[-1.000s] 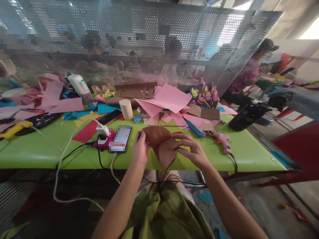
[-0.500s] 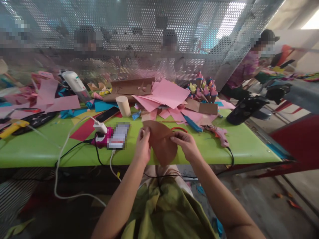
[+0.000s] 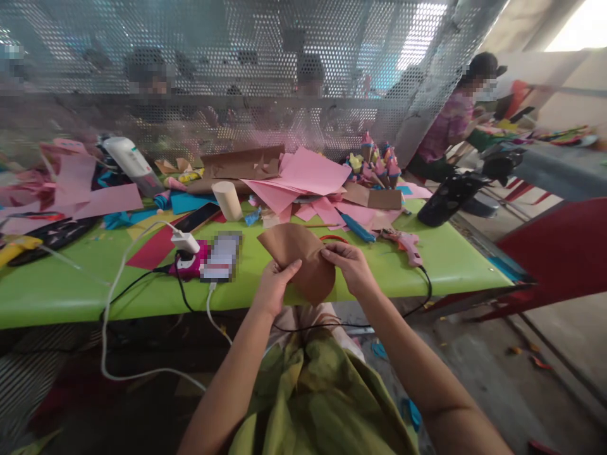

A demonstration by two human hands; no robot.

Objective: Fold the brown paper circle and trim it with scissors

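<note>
Between my two hands, over the table's front edge, is a piece of brown paper (image 3: pixel 308 262), curved and partly bent. My left hand (image 3: pixel 277 284) grips its lower left side, with the thumb lying on the face of the paper. At the upper right edge my right hand (image 3: pixel 351 262) pinches the paper between thumb and fingers. Just beyond the paper lies a thin red-orange loop (image 3: pixel 334 239), partly hidden. A pink glue gun (image 3: pixel 408 246) rests to the right of my right hand. Left of my left hand lies a phone (image 3: pixel 221 256) on a charging cable.
A magenta power adapter (image 3: pixel 194 260) with cables sits left on the green table (image 3: pixel 265 300). Behind are pink paper sheets (image 3: pixel 315 174), a cream cylinder (image 3: pixel 227 201), a blue cutter (image 3: pixel 358 227), small paper cones (image 3: pixel 374 164) and a black bottle (image 3: pixel 439 201). A person (image 3: pixel 446 126) sits at right.
My left hand has slid down the brown paper, its thumb now across the face. The paper's upper left edge has fanned outward to the left. My right hand keeps its pinch. The view has shifted slightly.
</note>
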